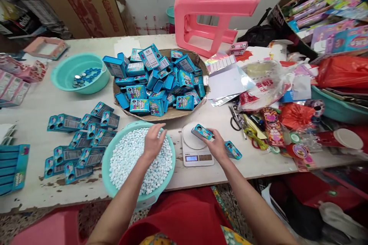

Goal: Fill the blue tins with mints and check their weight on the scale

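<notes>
Over the kitchen scale [198, 144], the right hand [216, 143] grips a blue box [202, 131]; left of it, the left hand [154, 141] hovers, fingers parted, above white candies [126, 160]. Beyond both, a cardboard tray [161, 116] holds more boxes.

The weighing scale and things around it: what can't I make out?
All in the head view:
- Scale reading: too small and blurred.
- Whether the left hand holds white pieces: fingers hide it.
- How full the right hand's box is: opening too small.
- Far-left blue carton: cut off by edge.
</notes>
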Motion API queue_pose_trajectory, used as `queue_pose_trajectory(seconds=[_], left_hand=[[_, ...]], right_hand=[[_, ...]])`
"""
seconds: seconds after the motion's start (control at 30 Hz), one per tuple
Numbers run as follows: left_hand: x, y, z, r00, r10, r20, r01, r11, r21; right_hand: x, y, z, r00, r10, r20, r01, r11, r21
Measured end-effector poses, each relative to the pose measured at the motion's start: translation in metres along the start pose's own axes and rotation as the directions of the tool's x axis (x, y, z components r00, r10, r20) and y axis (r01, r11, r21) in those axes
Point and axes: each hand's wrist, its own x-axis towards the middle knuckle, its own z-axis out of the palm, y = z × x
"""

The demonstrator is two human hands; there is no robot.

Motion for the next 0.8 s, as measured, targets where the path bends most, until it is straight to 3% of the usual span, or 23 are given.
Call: queue_pose_trajectory(seconds=[0.13, 0.23, 0.3, 0.37, 0.43, 0.47, 0.53, 0.6, 0.63, 0.7, 0.8], left_hand=[[-0.004, 0.033, 0.003, 0.972, 0.163, 0.172, -0.167, 0.986, 0.009], [-0.001, 0.058, -0.017, 0.914, 0.264, 0.308, -0.268, 0.963, -0.03], [-0.002, 0.066, -0.039, 0.922, 0.209, 0.326, -0.204, 0.978, -0.052], [-0.006, 0.059, -0.072, 0.974, 0.076, 0.215, -0.072, 0.997, -0.028], [-0.013, 0.035, -0.113, 0.995, -0.091, -0.04, 0.094, 0.994, 0.062], [-0.016, 0.017, -0.136, 0.967, -0.164, -0.195, 0.191, 0.973, 0.132], [-0.02, -0.029, -0.184, 0.829, -0.257, -0.496, 0.42, 0.872, 0.25], [-0.022, -0.083, -0.227, 0.694, -0.282, -0.663, 0.587, 0.755, 0.292], [-0.022, -0.11, -0.245, 0.661, -0.286, -0.694, 0.629, 0.716, 0.304], [-0.021, -0.159, -0.268, 0.65, -0.356, -0.671, 0.68, 0.666, 0.306], [-0.021, -0.215, -0.275, 0.621, -0.503, -0.601, 0.744, 0.62, 0.249]], right_hand=[[-0.004, -0.041, 0.002, 0.974, -0.214, 0.071, 0.213, 0.977, 0.019], [-0.012, -0.084, 0.003, 0.891, -0.373, 0.259, 0.346, 0.927, 0.143], [-0.016, -0.1, 0.0, 0.87, -0.384, 0.309, 0.35, 0.923, 0.162], [-0.019, -0.094, -0.009, 0.921, -0.337, 0.197, 0.338, 0.941, 0.028], [-0.021, -0.064, -0.025, 0.951, -0.308, -0.031, 0.293, 0.928, -0.231], [-0.023, -0.043, -0.034, 0.953, -0.285, -0.107, 0.231, 0.905, -0.358], [-0.028, 0.005, -0.053, 0.966, -0.185, -0.178, 0.06, 0.836, -0.546], [-0.036, 0.051, -0.066, 0.982, -0.006, -0.189, -0.121, 0.749, -0.651], [-0.04, 0.069, -0.07, 0.982, 0.088, -0.164, -0.176, 0.732, -0.658], [-0.047, 0.092, -0.073, 0.978, 0.197, -0.061, -0.193, 0.767, -0.612], [-0.051, 0.092, -0.07, 0.975, 0.197, -0.1, -0.22, 0.81, -0.544]])
